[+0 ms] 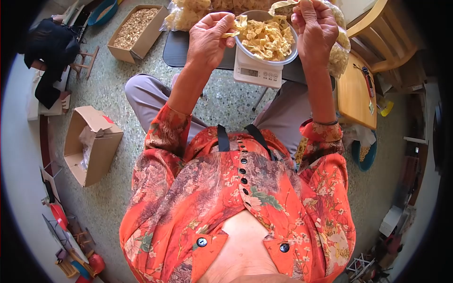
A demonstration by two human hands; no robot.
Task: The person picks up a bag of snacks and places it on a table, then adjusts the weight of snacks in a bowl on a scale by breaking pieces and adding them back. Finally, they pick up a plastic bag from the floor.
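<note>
– Where does your bowl (283, 59) sit?

– On the scale (257, 70), which stands on the low table (177, 49) in front of your knees. Chips (266, 37) lie in the bowl.

– And around you?

– Bags (186, 14) lie behind the bowl. A filled box (137, 33) stands to the table's left, another box (89, 144) on the floor at your left, and a wooden table (356, 96) at your right.

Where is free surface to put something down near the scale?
Bare dark tabletop lies left of the scale, under the left hand. The wooden stool at right is mostly bare. Behind the bowl, snack bags crowd the table.
</note>
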